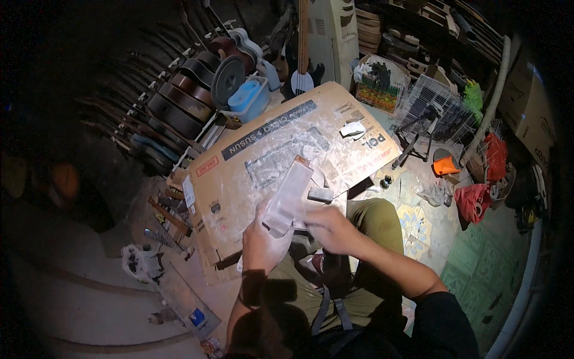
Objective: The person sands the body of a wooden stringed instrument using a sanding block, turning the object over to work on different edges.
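Note:
My left hand [263, 244] is wrapped round the near end of a long, pale, dusty wooden piece [290, 186], which slants up and away over the cardboard. A brown edge shows at its far end. Against the near right side of this piece is my right hand [332, 228], its fingers curled and smeared by motion. Whatever they grip is hidden. A small grey block [321, 194] lies on the cardboard just right of the wooden piece. Whitish dust covers the middle of the flat cardboard box [230, 206]. A crumpled white scrap [353, 129] rests near its far right corner.
Guitar bodies [176, 110] stand in a row at the far left, beside a blue plastic tub [248, 99]. A wire cage [433, 105], an orange object [445, 164] and red bags [475, 200] are at the right. Strips and tools [170, 218] lie left of the box.

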`<action>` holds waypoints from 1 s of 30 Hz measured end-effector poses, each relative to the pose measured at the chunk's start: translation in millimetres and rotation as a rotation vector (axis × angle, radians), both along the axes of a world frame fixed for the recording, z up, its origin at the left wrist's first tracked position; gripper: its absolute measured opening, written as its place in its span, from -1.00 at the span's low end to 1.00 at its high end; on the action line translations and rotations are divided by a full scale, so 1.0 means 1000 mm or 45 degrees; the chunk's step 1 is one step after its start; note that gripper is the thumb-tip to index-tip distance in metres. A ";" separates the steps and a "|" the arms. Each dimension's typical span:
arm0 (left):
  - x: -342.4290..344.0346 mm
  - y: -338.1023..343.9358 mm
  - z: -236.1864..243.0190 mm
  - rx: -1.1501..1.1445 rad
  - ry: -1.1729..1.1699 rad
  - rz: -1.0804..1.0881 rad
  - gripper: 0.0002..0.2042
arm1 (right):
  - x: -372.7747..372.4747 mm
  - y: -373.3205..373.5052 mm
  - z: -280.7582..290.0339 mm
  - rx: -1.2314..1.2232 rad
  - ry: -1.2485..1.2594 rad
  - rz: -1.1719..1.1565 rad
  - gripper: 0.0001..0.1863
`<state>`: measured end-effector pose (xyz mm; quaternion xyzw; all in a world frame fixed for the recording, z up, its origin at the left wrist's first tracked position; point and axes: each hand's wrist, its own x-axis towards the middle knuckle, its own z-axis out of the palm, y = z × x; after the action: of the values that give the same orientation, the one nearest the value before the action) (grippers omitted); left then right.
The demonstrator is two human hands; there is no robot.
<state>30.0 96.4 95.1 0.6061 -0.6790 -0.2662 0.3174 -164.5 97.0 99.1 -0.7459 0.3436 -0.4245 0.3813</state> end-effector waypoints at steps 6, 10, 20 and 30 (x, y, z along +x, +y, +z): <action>-0.006 0.004 0.007 0.055 -0.081 0.031 -0.37 | -0.026 -0.027 0.012 0.195 0.413 -0.452 -0.39; -0.004 0.000 0.003 0.074 -0.014 -0.004 -0.36 | 0.001 0.003 0.002 0.021 -0.178 0.128 -0.40; -0.002 -0.002 0.000 0.104 0.001 0.003 -0.34 | -0.006 -0.002 0.005 0.140 -0.134 0.184 -0.39; 0.006 0.004 0.014 0.113 0.014 0.029 -0.36 | -0.003 -0.011 0.014 0.386 -0.093 0.329 -0.35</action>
<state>35.6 100.6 109.4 0.6259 -0.6578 -0.2957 0.2968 -167.9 85.8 113.5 -0.7019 0.2909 -0.3423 0.5527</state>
